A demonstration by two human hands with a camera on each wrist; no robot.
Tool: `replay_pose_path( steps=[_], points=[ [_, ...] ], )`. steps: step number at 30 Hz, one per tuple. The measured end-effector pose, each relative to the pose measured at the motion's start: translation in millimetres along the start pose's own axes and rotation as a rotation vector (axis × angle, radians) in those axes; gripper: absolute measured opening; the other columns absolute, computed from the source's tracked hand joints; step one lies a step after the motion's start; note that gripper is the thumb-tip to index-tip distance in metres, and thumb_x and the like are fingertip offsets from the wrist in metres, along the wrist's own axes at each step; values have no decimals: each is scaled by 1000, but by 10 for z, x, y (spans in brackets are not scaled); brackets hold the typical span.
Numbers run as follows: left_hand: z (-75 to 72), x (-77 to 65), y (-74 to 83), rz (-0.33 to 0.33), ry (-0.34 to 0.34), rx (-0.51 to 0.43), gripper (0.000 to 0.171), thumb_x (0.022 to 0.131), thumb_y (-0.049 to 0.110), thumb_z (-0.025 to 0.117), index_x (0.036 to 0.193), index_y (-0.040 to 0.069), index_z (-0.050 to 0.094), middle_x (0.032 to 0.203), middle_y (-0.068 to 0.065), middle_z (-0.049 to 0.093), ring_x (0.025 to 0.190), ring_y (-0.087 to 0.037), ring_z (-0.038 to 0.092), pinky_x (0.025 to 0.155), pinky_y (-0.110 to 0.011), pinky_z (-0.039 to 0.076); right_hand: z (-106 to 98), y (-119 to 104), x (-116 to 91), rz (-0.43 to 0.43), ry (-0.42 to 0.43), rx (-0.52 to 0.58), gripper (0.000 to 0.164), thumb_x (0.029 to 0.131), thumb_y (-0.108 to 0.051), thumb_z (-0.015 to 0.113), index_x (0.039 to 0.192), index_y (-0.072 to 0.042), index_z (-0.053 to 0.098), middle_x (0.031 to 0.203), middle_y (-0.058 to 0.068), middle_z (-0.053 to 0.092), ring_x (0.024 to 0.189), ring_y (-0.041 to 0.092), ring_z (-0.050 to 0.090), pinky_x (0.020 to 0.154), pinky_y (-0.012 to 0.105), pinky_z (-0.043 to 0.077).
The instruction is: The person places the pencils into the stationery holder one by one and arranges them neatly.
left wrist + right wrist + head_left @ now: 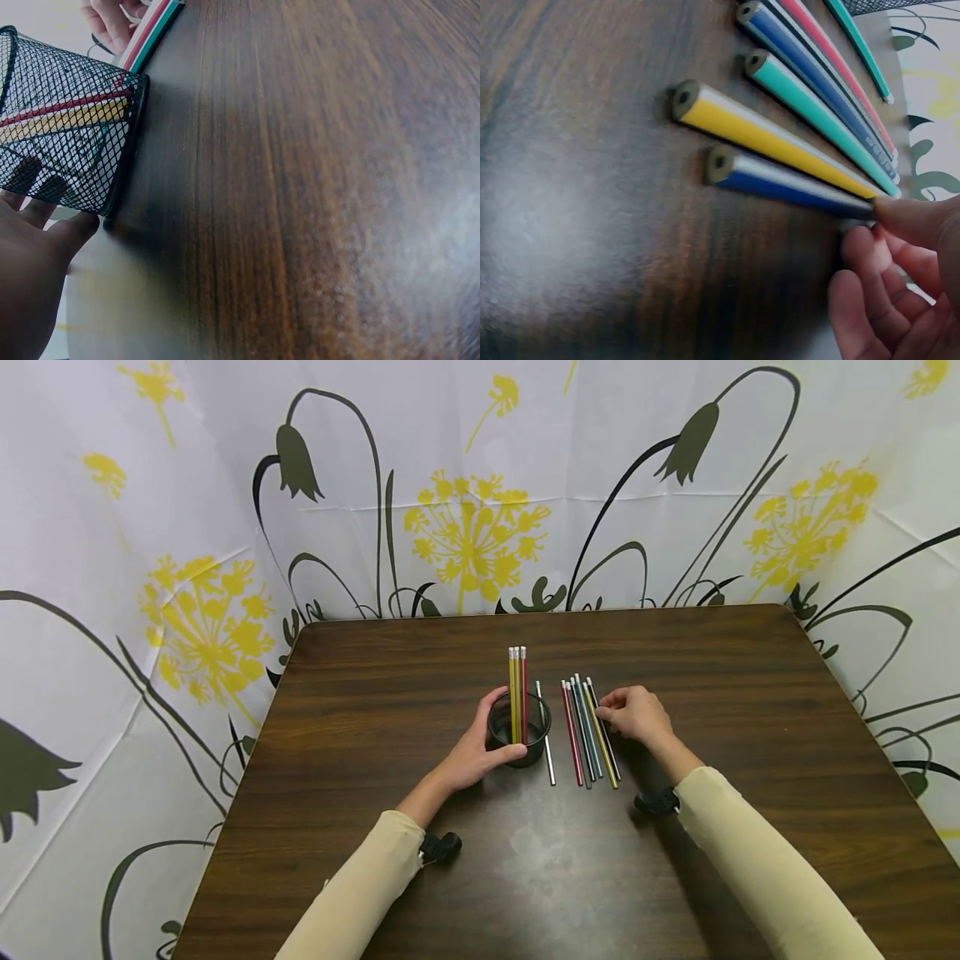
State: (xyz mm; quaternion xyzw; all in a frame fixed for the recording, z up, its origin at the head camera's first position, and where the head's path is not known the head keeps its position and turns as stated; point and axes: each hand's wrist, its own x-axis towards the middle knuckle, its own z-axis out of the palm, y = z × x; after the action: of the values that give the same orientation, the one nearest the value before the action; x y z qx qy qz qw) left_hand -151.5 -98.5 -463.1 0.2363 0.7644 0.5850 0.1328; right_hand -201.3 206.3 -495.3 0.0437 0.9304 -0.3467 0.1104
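Note:
My left hand point(468, 756) grips a black mesh pencil cup point(536, 755), thumb on the near side and fingers round the left and far side. Yellow pencils point(514, 693) and a red pencil point(524, 693) stand in the cup, eraser ends up. At the right end of a row of loose pencils, my right hand point(639, 714) pinches a blue pencil point(791, 189) near its eraser end. Its unsharpened end points toward me. Beside it lie a yellow pencil point(772, 139), a green pencil point(817, 116), another blue pencil point(802, 67) and a red pencil point(572, 735).
One green pencil point(862, 49) lies apart, between the cup and the row. Everything stands on a dark wood-grain table point(375, 693). Behind the table's far edge hangs a white curtain point(435, 427) with yellow and dark green flowers.

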Motion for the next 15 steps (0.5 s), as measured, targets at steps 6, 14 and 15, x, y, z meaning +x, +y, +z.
replay_pose_path(
  steps=[6, 14, 15],
  points=[
    [0, -8, -5, 4, 0, 0, 87, 90, 12, 71, 154, 4, 12, 151, -20, 32, 139, -39, 30, 111, -59, 21, -50, -93, -51, 47, 16, -128, 21, 88, -33, 71, 95, -13, 71, 65, -2, 66, 57, 15, 61, 55, 36, 42],
    [-3, 6, -11, 8, -2, 5, 86, 90, 12, 71, 154, 11, 14, 151, -19, 31, 139, -36, 30, 111, -59, 22, -92, -174, -104, 106, 39, -203, 19, 85, -32, 74, 89, -14, 68, 59, -3, 64, 62, 17, 61, 61, 41, 43],
    [-3, 7, -10, 8, -1, 5, 86, 90, 12, 71, 154, 12, 14, 151, -18, 31, 139, -36, 30, 111, -59, 22, -92, -171, -103, 107, 39, -203, 19, 85, -32, 74, 89, -14, 68, 59, -3, 64, 63, 18, 61, 61, 41, 43]
  ],
)
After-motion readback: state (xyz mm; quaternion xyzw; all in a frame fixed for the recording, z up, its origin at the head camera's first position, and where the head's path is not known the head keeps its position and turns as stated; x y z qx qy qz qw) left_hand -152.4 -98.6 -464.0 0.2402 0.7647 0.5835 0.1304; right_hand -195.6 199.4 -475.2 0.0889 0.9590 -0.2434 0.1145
